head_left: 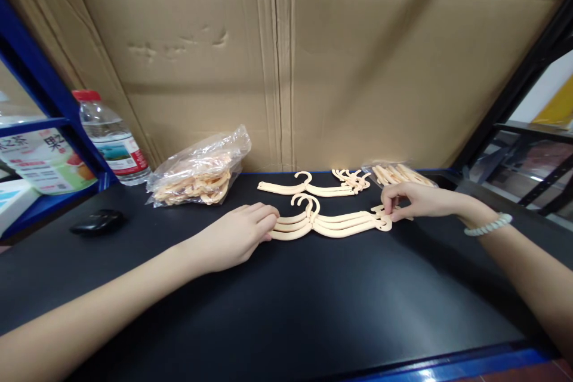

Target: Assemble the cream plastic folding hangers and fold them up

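Cream plastic clothes hangers (342, 222) lie close together on the black table, their hooks pointing away from me. My left hand (242, 233) is closed over their left ends, and its fingers hide the tips. At the right ends, my right hand (409, 200) pinches a small cream plastic piece (384, 222) with a rounded, notched shape. Part of that piece is behind the fingers. Just behind lies another cream hanger (284, 188), and a small pile of cream hook-shaped pieces (351, 179) sits near its right end.
A clear bag of cream parts (197, 173) lies at the back left, and another bag of cream strips (398, 173) is behind my right hand. A water bottle (116, 143) and a black mouse (96, 222) are on the left. Cardboard (201, 42) walls off the back.
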Tool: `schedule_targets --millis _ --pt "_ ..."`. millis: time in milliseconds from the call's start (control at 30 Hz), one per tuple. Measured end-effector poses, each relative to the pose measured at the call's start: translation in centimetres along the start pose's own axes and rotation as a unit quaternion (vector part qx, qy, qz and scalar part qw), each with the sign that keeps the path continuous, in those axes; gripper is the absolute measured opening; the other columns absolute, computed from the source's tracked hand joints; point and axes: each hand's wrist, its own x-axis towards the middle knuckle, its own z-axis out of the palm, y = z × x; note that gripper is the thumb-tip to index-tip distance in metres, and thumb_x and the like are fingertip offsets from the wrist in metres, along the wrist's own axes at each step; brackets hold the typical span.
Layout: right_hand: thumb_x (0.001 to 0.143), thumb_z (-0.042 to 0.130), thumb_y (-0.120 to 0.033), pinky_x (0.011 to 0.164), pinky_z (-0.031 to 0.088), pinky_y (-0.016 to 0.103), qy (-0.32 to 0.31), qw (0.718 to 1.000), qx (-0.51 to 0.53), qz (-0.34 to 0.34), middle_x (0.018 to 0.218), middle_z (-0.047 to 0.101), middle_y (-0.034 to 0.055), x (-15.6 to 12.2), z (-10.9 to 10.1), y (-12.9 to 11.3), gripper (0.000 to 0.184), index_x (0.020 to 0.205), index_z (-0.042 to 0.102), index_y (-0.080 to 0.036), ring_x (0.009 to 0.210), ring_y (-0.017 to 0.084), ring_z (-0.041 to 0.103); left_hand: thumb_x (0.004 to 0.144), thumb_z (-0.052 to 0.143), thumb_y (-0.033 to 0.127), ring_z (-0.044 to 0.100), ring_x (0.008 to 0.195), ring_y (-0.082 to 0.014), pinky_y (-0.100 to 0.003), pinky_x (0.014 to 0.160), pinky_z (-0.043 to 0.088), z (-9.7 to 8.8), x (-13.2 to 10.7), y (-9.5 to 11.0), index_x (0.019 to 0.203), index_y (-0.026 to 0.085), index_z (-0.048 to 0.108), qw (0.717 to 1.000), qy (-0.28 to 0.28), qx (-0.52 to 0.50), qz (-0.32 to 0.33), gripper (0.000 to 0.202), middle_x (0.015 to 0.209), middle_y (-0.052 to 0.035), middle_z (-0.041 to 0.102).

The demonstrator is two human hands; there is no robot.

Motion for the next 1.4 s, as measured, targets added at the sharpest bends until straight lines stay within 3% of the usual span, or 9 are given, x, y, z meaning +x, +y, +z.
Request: schedule_targets --millis 267,500,767,1400 --pt "0.074 0.068 -0.049 0.084 0.043 0.038 0.049 0.998 -0.019 -0.032 0.106 0.061 0.0076 0.3 0.2 1.3 0.030 0.074 0.068 -0.020 0.093 0.022 0.056 0.093 0.042 0.019 0.060 0.088 -0.0209 -0.032 0.077 0.048 0.4 0.0 -1.0 0.099 0.019 0.052 0.993 0.032 -0.105 -0.031 0.011 0.101 -0.0086 0.061" --pt "0.076 0.066 -0.048 0.082 0.043 0.037 0.023 0.999 -0.030 -0.021 0.097 0.064 0.0068 0.2 0.1 0.9 0.028 0.078 0.070 -0.020 0.091 0.022 0.059 0.091 0.043 0.019 0.058 0.089 -0.0213 -0.033 0.077 0.047 0.3 -0.1 -1.0 0.092 0.020 0.048 0.995 0.021 -0.090 -0.024 0.005 0.103 -0.0092 0.061" --pt "0.077 0.066 -0.047 0.080 0.043 0.035 0.019 0.999 -0.038 -0.010 0.093 0.065 0.0065 0.2 0.1 0.9 0.028 0.079 0.069 -0.020 0.089 0.022 0.060 0.090 0.040 0.015 0.058 0.091 -0.0215 -0.034 0.081 0.047 0.0 0.1 -0.9 0.087 0.019 0.051 0.997 0.010 -0.075 -0.011 0.011 0.109 -0.0095 0.060" --pt "0.078 0.063 -0.050 0.076 0.044 0.035 0.053 0.998 -0.045 -0.003 0.084 0.068 0.0059 0.3 0.1 0.1 0.030 0.081 0.067 -0.020 0.082 0.022 0.060 0.090 0.043 0.017 0.057 0.099 -0.0217 -0.036 0.086 0.047 1.8 0.1 -1.6 0.092 0.020 0.047 0.986 0.065 -0.147 -0.044 0.006 0.115 -0.0105 0.058"
